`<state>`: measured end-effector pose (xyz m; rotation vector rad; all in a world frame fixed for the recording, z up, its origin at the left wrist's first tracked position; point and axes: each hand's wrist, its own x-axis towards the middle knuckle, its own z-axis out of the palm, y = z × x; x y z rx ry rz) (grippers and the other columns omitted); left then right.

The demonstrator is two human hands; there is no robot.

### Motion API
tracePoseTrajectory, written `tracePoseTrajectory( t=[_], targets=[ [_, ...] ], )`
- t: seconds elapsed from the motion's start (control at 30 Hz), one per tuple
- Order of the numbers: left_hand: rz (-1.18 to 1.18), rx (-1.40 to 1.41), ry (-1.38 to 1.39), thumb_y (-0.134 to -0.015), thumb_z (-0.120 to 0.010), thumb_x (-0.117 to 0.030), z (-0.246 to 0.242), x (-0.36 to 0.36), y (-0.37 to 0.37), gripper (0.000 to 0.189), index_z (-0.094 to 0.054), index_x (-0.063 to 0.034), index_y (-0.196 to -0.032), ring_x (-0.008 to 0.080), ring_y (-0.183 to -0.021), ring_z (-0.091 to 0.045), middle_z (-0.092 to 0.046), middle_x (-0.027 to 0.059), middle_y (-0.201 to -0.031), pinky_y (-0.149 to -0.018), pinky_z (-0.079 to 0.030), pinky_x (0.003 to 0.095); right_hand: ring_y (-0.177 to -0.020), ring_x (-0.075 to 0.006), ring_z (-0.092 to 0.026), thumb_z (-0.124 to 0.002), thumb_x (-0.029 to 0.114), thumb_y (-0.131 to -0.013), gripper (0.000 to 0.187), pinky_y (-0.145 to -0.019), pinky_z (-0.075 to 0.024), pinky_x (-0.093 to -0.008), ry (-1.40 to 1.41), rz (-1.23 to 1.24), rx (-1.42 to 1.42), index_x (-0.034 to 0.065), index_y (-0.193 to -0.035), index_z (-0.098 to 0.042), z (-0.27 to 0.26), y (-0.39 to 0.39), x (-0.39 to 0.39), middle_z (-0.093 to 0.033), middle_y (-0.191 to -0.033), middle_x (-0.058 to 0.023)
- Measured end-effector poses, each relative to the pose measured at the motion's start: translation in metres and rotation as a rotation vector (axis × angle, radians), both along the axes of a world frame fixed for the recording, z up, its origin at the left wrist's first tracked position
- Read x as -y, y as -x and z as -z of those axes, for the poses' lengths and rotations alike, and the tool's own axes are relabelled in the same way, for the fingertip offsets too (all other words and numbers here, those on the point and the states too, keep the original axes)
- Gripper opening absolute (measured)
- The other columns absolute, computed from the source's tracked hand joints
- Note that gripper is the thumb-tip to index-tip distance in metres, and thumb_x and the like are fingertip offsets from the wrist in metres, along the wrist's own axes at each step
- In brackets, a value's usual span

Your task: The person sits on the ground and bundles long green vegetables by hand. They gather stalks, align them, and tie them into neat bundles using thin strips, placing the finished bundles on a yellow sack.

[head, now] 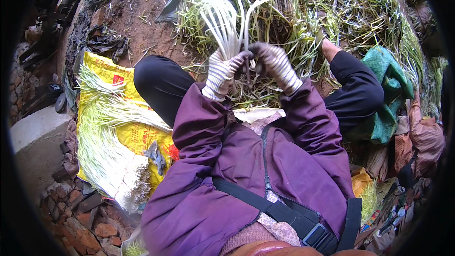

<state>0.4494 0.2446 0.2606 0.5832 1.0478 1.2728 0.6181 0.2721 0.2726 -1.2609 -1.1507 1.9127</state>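
My left hand (224, 69), in a striped knit glove with dark fingertips, grips a small bunch of long pale leafy stalks (227, 28) that fan out away from me. Close on its right, my right hand (272, 62), gloved alike, has its fingers curled beside one bent pale stalk (247, 25); whether they pinch it is hidden. Dark, thin ends hang below the hands. Beyond them lies a large heap of green and yellowish stalks (302, 14). A yellow printed sack (140, 137) at the left carries cleaned pale stalks (103, 145), their white ends together.
A grey cloth scrap (155, 157) lies on the sack. Left of it stand a concrete block (39, 145) and broken bricks (80, 233). A green woven sack (387, 96) is by my right knee, with checked cloth (424, 138) beyond. Reddish soil (153, 14) shows ahead.
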Motion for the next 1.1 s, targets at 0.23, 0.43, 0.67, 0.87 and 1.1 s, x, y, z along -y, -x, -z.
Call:
tracePoseTrajectory(
  t=[0.23,0.43,0.67,0.87,1.1],
  targets=[
    [-0.300,-0.198,-0.075,-0.089,-0.065,-0.013,-0.045,-0.017,0.038,0.013,-0.069,-0.0005,-0.088,0.0044,-0.041,-0.042,-0.053,-0.0027,-0.056,-0.036,-0.026,0.0183,-0.067,-0.0278,-0.063,-0.042,0.052,-0.095,0.050,-0.065,-0.0502,-0.0378,-0.282,-0.564,0.745,0.0111,-0.089,-0.070,0.075,-0.015,0.044,-0.066,-0.072,-0.0089],
    [-0.310,-0.073,-0.135,-0.090,-0.064,-0.015,-0.045,-0.017,0.050,0.018,-0.067,0.0030,-0.094,0.0037,-0.044,-0.041,-0.052,-0.0024,-0.058,-0.038,-0.026,0.0176,-0.083,-0.0318,-0.066,-0.061,0.037,-0.087,0.029,-0.073,-0.0517,-0.0386,-0.519,-0.519,1.044,0.0125,-0.100,-0.070,0.060,-0.032,0.033,-0.068,-0.089,-0.0160],
    [-0.158,0.051,-0.160,-0.089,-0.065,-0.010,0.001,-0.009,0.038,0.032,-0.057,-0.0017,-0.118,0.0156,-0.080,-0.066,-0.069,0.0138,-0.098,-0.069,-0.054,0.0260,-0.070,-0.0104,-0.061,-0.067,0.022,-0.089,0.027,-0.069,-0.0502,-0.0259,-0.159,-0.085,0.011,0.0047,-0.110,-0.066,0.003,0.027,0.042,-0.069,-0.083,-0.0096],
    [0.024,0.390,-0.041,-0.091,-0.063,-0.017,0.010,0.018,0.022,0.039,-0.049,-0.0005,-0.124,0.0256,-0.083,-0.066,-0.065,0.0111,-0.090,-0.071,-0.057,0.0358,-0.073,-0.0140,-0.065,-0.068,0.022,-0.087,0.021,-0.069,-0.0513,-0.0285,-0.359,-0.333,0.171,0.0034,-0.098,-0.069,0.021,0.012,0.042,-0.069,-0.081,-0.0114],
    [-0.027,0.659,-0.410,-0.097,-0.052,-0.017,-0.056,-0.026,0.100,0.043,-0.039,-0.0028,-0.135,0.0084,-0.057,-0.046,-0.058,0.0024,-0.095,-0.047,-0.040,0.0235,-0.082,-0.0355,-0.065,-0.064,0.033,-0.085,0.032,-0.075,-0.0519,-0.0407,-0.392,-0.122,1.018,0.0070,-0.104,-0.065,0.090,0.000,-0.022,-0.068,-0.091,-0.0171]
  ],
)
